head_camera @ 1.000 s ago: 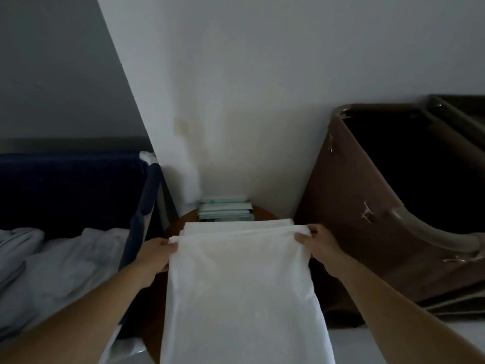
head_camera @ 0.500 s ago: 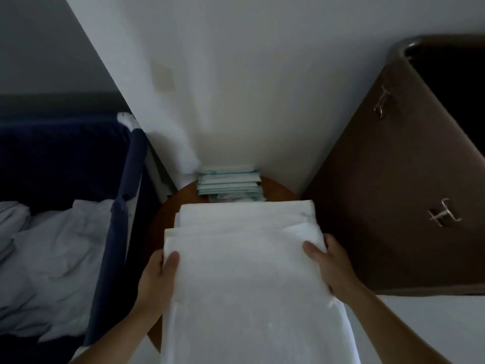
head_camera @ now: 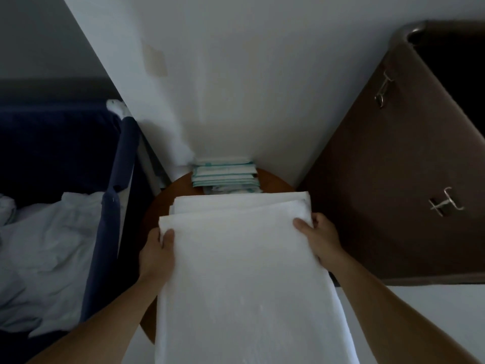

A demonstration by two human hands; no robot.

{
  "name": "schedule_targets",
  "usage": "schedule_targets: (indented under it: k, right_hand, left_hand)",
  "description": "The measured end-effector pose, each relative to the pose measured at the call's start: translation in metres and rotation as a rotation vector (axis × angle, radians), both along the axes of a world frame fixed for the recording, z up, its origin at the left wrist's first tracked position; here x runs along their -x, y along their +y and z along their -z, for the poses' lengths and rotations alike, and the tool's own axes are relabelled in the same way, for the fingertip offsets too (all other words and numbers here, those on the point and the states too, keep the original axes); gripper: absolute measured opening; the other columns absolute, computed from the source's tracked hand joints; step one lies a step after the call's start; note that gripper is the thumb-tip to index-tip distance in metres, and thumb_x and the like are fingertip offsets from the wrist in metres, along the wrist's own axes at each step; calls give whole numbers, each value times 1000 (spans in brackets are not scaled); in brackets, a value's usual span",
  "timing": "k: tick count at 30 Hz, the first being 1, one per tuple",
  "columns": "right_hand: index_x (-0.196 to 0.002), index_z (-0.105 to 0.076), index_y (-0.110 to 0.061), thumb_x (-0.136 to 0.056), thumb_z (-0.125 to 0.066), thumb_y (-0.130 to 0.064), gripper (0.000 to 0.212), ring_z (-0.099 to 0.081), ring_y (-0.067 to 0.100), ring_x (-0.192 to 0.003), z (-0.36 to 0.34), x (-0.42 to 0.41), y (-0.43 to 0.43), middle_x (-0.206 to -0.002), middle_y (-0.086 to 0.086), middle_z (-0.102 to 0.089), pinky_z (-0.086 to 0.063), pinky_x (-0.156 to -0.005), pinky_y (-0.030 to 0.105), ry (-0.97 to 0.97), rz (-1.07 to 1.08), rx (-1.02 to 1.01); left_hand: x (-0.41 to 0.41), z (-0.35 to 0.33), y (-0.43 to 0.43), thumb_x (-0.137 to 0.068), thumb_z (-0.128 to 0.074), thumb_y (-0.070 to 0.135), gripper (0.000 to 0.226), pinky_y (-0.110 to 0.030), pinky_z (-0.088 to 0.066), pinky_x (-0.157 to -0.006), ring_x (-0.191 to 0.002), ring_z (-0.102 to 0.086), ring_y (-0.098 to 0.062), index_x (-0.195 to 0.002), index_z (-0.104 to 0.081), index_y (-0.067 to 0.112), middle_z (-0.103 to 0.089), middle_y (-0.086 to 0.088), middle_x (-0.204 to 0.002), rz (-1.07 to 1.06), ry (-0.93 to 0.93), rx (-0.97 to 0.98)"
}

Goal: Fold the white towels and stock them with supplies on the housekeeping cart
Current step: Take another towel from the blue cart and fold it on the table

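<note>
Long white folded towel [head_camera: 236, 271] lies on the round brown wooden worktop [head_camera: 160, 203], far end over a second folded white towel [head_camera: 236, 202]. Left hand [head_camera: 157, 254] grip pinches its left edge, thumb on top; right hand [head_camera: 319, 239] grip pinches the right edge likewise. Teal-edged white packet stack [head_camera: 225, 177] at worktop's back. Navy fabric bin [head_camera: 115, 206] left of worktop, brown bin [head_camera: 393, 179] right.
</note>
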State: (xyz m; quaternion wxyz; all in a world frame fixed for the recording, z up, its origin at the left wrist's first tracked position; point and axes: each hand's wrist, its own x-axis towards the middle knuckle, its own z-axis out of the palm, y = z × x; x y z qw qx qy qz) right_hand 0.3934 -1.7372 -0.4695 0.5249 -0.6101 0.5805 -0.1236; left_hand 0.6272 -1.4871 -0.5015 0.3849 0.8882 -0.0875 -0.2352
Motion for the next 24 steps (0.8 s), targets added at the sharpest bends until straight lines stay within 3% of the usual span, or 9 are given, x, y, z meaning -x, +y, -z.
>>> schedule_targets:
  k: [5,10,15,20,24]
  right_hand:
    - [-119,-57,-10,-87,-74,-34,43,-65,30,-98,7,1,3,-110,9,-66,-53,-91,50,67,-5,67]
    - [-112,-58,-15,-81,-76,-48,49,-64,26,-94,2,19,11,-108,6,-66,-53,-89,47,140,-28,60]
    - [-118,-60,-12,-76,-77,-55,62,-66,27,-96,-2,56,29,-109,5,-67,-54,-91,48,213,-60,-38]
    - [-122,-62,-6,-78,-74,-59,70,-64,33,-103,-10,96,61,-114,11,-67,-53,-94,48,305,-104,-47]
    - [-108,-65,-10,-77,-74,-59,58,-65,29,-94,-14,124,95,-103,7,-69,-55,-86,43,331,-74,-16]
  left_hand:
    - [5,-1,7,-99,-51,46,51,-34,-44,-75,-90,-56,-18,-137,-40,14,-57,0,-109,-96,51,40]
    - [32,-3,34,-90,-64,49,51,-23,-43,-64,-84,-55,-6,-126,-41,21,-55,13,-98,-141,106,60]
    - [68,5,74,-84,-71,50,51,-35,-49,-78,-86,-59,-13,-119,-46,23,-59,10,-98,-196,161,26]
    - [92,5,106,-86,-71,47,55,-45,-52,-91,-100,-62,-26,-126,-49,16,-63,-1,-110,-124,220,32]
    - [114,4,124,-88,-71,42,47,-37,-49,-79,-96,-61,-25,-120,-52,12,-64,-2,-107,-76,196,19]
